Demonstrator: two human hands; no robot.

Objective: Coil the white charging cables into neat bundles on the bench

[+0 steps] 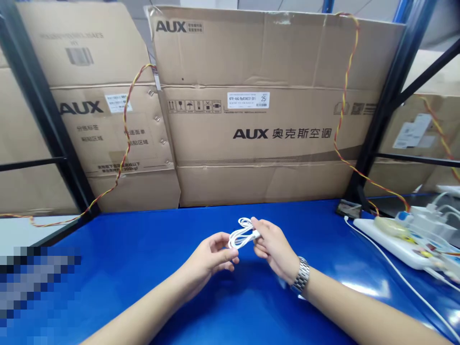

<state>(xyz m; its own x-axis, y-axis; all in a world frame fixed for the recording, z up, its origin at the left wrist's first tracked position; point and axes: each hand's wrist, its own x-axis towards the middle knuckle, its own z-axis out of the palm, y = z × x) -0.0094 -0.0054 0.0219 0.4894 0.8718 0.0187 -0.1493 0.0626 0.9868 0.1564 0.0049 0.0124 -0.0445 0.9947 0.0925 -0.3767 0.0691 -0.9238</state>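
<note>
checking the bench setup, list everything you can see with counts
coiled cable: one, white, held in both hands
workbench top: one, blue, under the hands
AUX cardboard boxes: several, brown, stacked behind the bench
shelf uprights: two, black, beside the central box
twisted wires: three runs, red and yellow, draped over boxes
power strip: one, white, bench's right end
loose cable: one, white, along the right side
small device: one, dark, back edge of bench
wristwatch: one, silver, right wrist
left hand: one, bare, on the coil
right hand: one, bare, pinching the plug end
</note>
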